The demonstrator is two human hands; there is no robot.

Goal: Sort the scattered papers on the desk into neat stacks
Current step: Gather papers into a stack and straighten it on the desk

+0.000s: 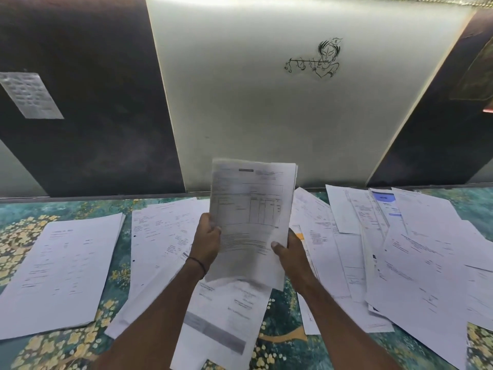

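Right now your left hand (206,237) and right hand (289,251) both curl round a sheaf of papers (250,212), thumbs pinching its lower edges, holding it upright above the desk (117,252). Beneath lies the floral teal cover, a neat stack (64,273) at left and scattered sheets (400,249) at right, with a flute-player drawing (317,58) on the pale wall panel behind.

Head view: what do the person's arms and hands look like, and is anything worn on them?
The left forearm and right forearm are bare, with no sleeves in view. The left hand and right hand wear no gloves, and no rings show. A thin dark thread-like band circles the left wrist; nothing shows on the right wrist.
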